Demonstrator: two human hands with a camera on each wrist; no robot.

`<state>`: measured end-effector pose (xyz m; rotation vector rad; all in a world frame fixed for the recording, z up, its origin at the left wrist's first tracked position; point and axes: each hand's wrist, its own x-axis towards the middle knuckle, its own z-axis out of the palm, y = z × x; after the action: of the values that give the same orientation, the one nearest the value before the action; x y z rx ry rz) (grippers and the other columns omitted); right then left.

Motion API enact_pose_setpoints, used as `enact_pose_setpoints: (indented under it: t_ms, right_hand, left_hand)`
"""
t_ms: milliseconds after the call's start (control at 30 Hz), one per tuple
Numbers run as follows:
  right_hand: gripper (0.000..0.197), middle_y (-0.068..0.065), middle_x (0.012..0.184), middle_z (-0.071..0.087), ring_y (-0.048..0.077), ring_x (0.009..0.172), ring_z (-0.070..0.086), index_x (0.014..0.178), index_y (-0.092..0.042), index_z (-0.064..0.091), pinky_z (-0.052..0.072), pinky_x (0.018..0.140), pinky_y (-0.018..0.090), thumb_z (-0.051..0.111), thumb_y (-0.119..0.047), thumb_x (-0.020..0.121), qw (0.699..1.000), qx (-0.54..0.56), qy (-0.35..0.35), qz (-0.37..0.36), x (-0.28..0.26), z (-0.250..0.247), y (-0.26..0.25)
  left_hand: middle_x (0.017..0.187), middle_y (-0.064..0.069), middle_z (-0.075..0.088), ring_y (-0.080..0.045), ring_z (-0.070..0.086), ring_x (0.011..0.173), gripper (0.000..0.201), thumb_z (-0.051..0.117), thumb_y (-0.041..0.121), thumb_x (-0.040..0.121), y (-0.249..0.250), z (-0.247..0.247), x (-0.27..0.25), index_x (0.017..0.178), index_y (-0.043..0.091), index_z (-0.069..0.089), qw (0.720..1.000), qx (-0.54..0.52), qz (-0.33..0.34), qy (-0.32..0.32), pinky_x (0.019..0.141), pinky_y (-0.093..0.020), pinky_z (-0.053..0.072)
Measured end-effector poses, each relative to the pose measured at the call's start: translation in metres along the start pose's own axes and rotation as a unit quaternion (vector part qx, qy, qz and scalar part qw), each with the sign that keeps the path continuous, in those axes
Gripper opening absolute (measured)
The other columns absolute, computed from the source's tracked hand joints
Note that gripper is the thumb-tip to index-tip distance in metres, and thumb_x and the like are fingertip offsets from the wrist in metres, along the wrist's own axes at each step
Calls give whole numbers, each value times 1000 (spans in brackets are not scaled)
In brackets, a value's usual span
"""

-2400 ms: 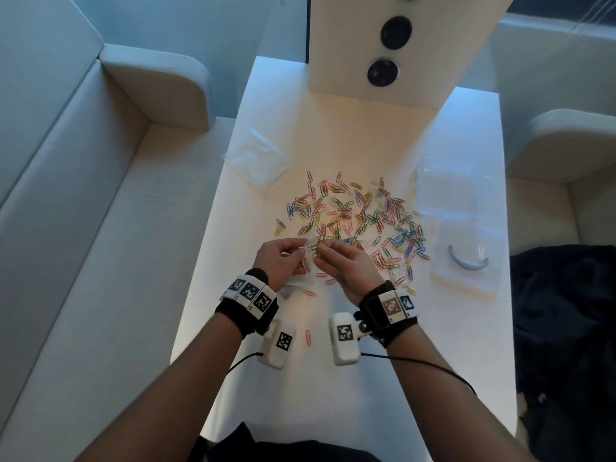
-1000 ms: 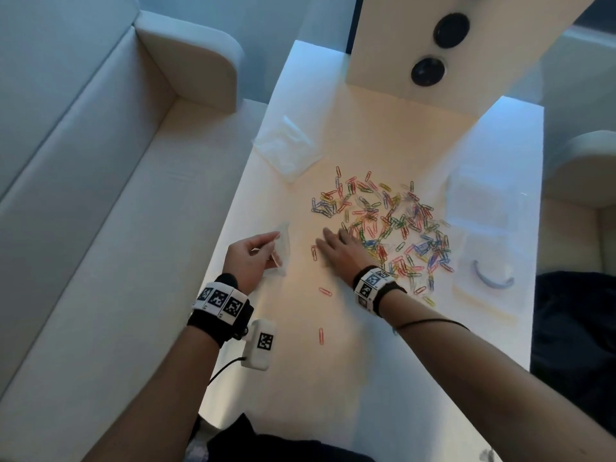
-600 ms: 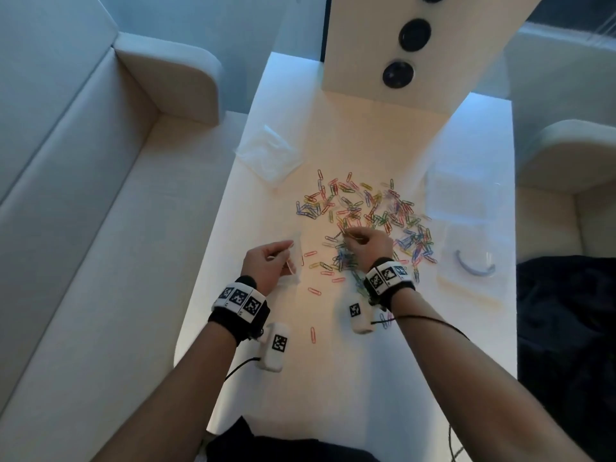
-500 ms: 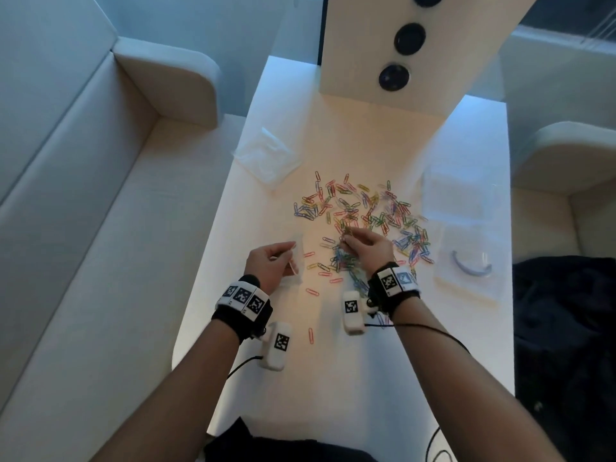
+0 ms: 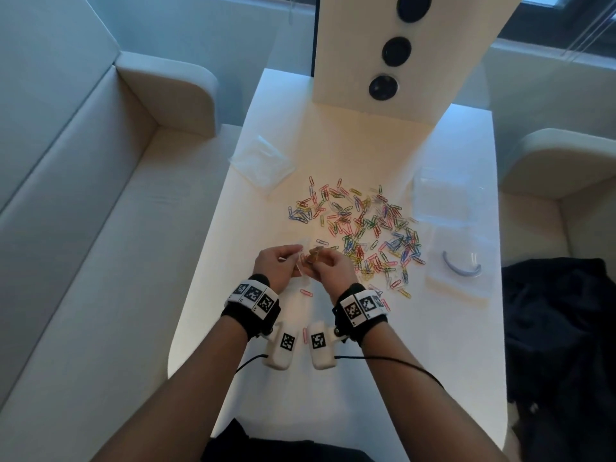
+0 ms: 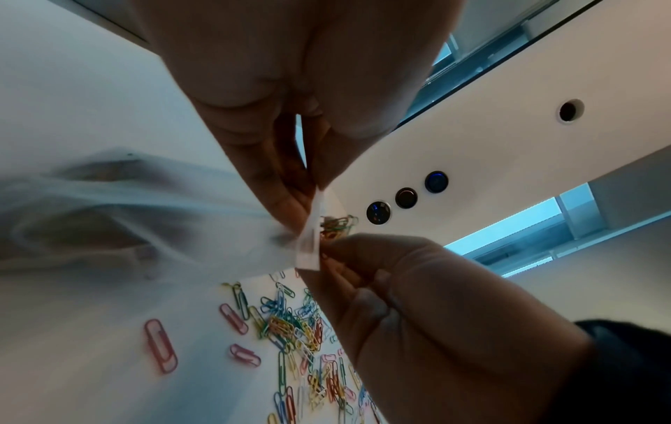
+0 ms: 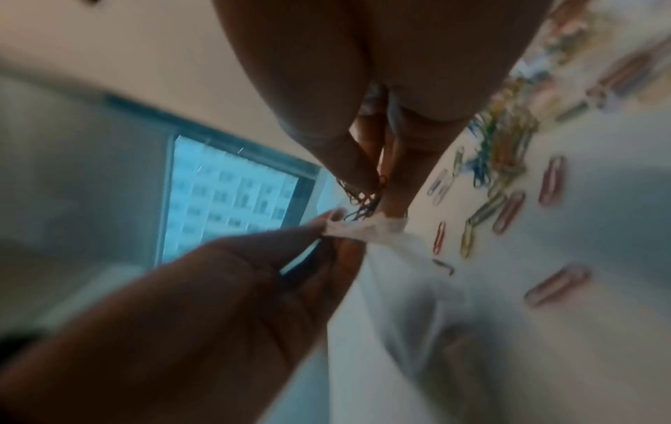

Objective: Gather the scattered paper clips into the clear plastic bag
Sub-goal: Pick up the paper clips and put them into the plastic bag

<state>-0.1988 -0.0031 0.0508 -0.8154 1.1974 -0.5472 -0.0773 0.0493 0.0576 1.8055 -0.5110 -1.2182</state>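
clear plastic bag (image 6: 308, 243) held up by its rim, just above table. small bunch of paper clips (image 6: 335, 226) at its mouth. Remaining coloured paper clips (image 5: 363, 228) scattered flat beyond.

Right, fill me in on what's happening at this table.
A person is bagging paper clips. The left hand pinches the mouth of the clear plastic bag, and the right hand holds a small bunch of clips at the opening. Most of the scattered clips are not yet bagged and lie on the white table.
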Motion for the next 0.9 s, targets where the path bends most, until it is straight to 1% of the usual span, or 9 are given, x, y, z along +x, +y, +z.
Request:
enact_pose_setpoints:
  t_ms: [100,167,300,433,533,633,733,800,900]
  right_hand:
    - [16,6,90,74,16,81,70,99,-10,74,59,80,29,64,-6,86,950,-292,7,-107,-1,-5,0]
    - [11,4,82,75,13,74,66,91,-12,78,54,73,22,68,-15,86,910,-382,-2,-159,-2,-6,-4]
    - [13,5,71,73,14,62,58,82,-13,80,47,64,21,68,-17,86,867,-455,-24,-201,0,-8,-12]
    - [21,9,77,65,21,70,55,83,-13,79,40,67,27,59,-17,90,824,-513,-48,-234,4,-7,-13]
    - [25,8,79,59,18,71,49,83,-12,76,33,67,24,54,-16,93,815,-523,-73,-238,7,-5,-12]
    - [22,1,72,63,12,64,48,89,-16,78,34,61,21,57,-23,93,800,-543,-77,-242,6,-5,-17]
    - [26,1,85,70,10,71,50,97,-19,77,40,69,24,54,-30,96,753,-598,-122,-245,6,-5,-26]
    - [23,0,88,69,12,76,55,97,-21,76,46,74,28,55,-30,95,755,-585,-152,-255,6,-5,-33]
    - [23,-6,82,69,9,72,61,88,-23,75,52,71,26,58,-36,94,821,-500,-93,-261,18,-13,-40]
  left_hand:
    - [96,-14,73,-22,73,76,23,58,6,91,2,2,-2,109,13,71,999,32,12,-15,84,-40,59]
    - [97,-12,74,-23,73,79,23,61,8,90,2,3,-3,109,13,71,998,48,20,-22,84,-41,59]
    - [100,-10,73,-22,73,80,24,60,10,90,7,6,-6,112,14,71,996,75,36,-34,83,-38,59]
    - [100,-13,73,-25,72,81,24,60,8,91,10,4,-6,113,12,70,997,59,43,-33,84,-39,59]
    - [98,-13,73,-25,72,82,25,59,6,91,11,0,-3,113,11,70,996,63,47,-34,84,-40,59]
    - [99,-12,73,-25,73,82,25,58,5,92,11,-3,-2,113,11,70,997,55,49,-33,84,-40,59]
    - [101,-12,73,-25,73,83,26,57,5,92,10,-8,-1,113,12,70,997,55,51,-27,84,-38,59]
    - [100,-13,73,-26,73,82,26,58,5,92,10,-14,-1,114,11,69,997,46,50,-24,84,-38,58]
    - [95,-10,72,-26,72,83,25,57,5,92,10,-26,-1,114,9,69,999,25,45,-7,85,-40,58]
